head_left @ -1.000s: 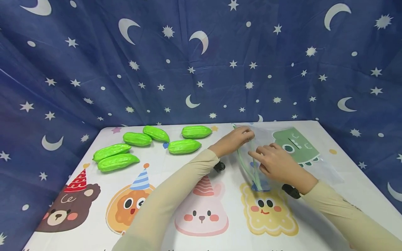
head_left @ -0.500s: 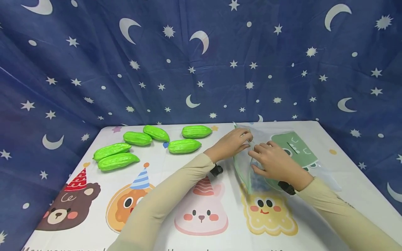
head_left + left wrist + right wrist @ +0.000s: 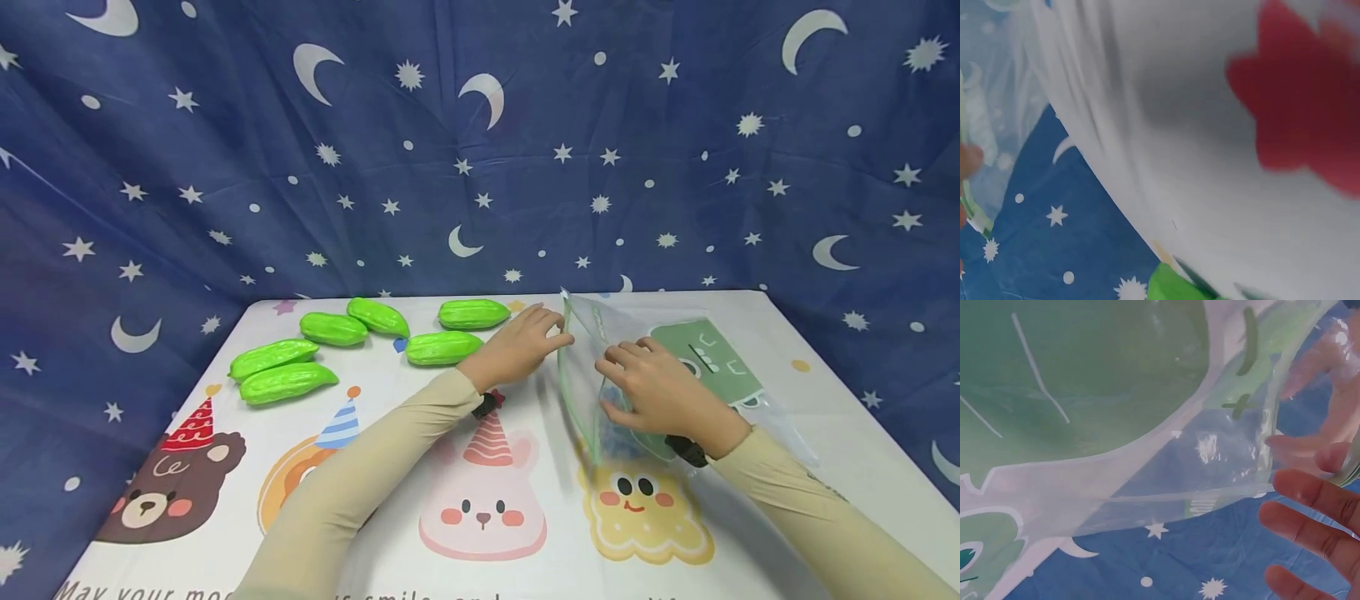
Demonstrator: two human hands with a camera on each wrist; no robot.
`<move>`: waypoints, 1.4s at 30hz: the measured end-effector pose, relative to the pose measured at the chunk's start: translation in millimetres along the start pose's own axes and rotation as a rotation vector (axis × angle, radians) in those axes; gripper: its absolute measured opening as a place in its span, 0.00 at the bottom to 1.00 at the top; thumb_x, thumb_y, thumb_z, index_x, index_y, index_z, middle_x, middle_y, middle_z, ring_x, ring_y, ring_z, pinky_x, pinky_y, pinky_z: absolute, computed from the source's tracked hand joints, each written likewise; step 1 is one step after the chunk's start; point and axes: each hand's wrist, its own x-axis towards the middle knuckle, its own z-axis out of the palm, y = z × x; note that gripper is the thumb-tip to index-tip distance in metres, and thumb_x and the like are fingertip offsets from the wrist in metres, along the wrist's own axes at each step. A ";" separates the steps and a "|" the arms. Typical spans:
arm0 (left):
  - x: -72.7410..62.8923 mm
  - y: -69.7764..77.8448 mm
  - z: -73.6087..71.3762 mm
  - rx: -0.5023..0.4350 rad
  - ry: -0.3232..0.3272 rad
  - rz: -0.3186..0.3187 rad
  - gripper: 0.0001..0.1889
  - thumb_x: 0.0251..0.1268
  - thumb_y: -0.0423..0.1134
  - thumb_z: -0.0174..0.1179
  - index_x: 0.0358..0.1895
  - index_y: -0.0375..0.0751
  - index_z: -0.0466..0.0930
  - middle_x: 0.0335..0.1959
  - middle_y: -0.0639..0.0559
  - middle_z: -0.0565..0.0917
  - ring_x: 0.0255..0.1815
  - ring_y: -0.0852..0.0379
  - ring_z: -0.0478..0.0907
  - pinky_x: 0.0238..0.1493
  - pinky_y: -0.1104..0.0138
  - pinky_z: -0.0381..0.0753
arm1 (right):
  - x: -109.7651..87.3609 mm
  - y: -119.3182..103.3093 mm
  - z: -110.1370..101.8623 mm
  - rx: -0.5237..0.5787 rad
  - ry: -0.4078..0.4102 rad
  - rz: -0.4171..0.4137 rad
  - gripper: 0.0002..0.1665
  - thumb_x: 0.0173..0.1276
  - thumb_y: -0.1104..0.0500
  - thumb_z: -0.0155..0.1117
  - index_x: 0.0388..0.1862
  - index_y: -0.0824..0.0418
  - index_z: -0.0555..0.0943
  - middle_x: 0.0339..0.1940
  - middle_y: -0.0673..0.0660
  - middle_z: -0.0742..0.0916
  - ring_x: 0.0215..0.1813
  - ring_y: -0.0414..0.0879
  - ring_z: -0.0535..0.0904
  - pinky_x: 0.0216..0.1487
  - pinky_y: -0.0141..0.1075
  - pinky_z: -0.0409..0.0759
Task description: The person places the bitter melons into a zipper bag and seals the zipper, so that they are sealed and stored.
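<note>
Head view puts a clear plastic bag [image 3: 581, 392] with a green rim at three o'clock from the left hand [image 3: 521, 342], its mouth gaping toward nine. The left hand's fingers are bent close to the bag's left rim; whether they pinch it I cannot tell. Between three and four o'clock from that hand, the right hand [image 3: 652, 387] reaches across the bag and grips the opposite rim, fingers curled over it.

Right wrist view adds what the head camera sees only from behind: three fingertips [image 3: 1297, 487] at four o'clock, set apart from one another outside the film, with more of the hand showing through the clear plastic above them.

Left wrist view cuts most of its hand off, leaving a fingertip [image 3: 969, 161] at nine o'clock over the green rim. A red printed shape [image 3: 1310, 106] looms blurred at two o'clock.

Only the head view shows all six green ridged vegetables [image 3: 444, 348], lying roughly toward nine o'clock from the left hand on the printed tablecloth [image 3: 390, 533]; the left wrist camera catches just one green piece at six.
</note>
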 end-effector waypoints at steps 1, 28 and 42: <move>-0.3 -1.7 1.6 0.033 0.001 0.006 0.16 0.60 0.30 0.58 0.50 0.50 0.76 0.50 0.49 0.76 0.55 0.50 0.73 0.70 0.58 0.63 | 0.0 -0.2 -0.1 -0.001 -0.003 -0.003 0.23 0.48 0.47 0.64 0.37 0.62 0.77 0.33 0.58 0.81 0.35 0.53 0.80 0.38 0.48 0.77; -16.0 0.2 8.3 0.039 -0.241 -0.178 0.13 0.65 0.39 0.56 0.50 0.56 0.82 0.44 0.50 0.81 0.50 0.52 0.78 0.62 0.57 0.71 | -7.1 14.5 -19.8 -0.010 0.015 0.063 0.36 0.70 0.37 0.29 0.31 0.61 0.76 0.26 0.56 0.81 0.32 0.54 0.79 0.42 0.52 0.76; -17.2 12.7 -5.3 -0.077 -0.311 -0.216 0.17 0.64 0.42 0.59 0.57 0.53 0.76 0.47 0.51 0.80 0.51 0.53 0.77 0.63 0.60 0.69 | -4.3 14.9 -8.4 0.074 0.077 0.012 0.35 0.73 0.37 0.30 0.30 0.61 0.76 0.26 0.55 0.80 0.34 0.53 0.79 0.42 0.48 0.76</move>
